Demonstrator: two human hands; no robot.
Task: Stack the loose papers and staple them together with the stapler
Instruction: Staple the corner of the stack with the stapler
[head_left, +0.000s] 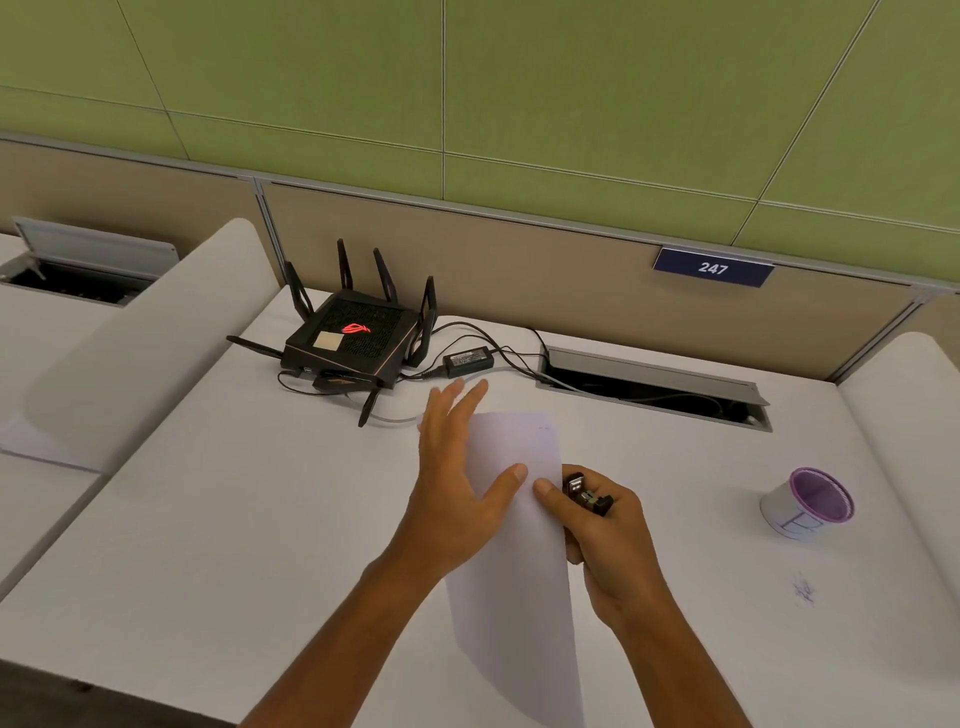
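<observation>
White papers (517, 577) are held up off the white desk (234, 545), seen nearly edge-on, so how many sheets there are is unclear. My left hand (457, 488) grips their left side, thumb on the front face and fingers spread behind. My right hand (605, 540) holds a small black and metal stapler (588, 494) against the papers' right edge, its thumb tip pressing on the sheet. Most of the stapler is hidden inside the fist.
A black router (353, 338) with several antennas and its power brick (468, 358) with cables sit at the back. An open cable hatch (654, 387) lies behind the papers. A purple mesh cup (810, 501) stands to the right. Pen scribbles (805, 590) mark the desk. Grey dividers flank both sides.
</observation>
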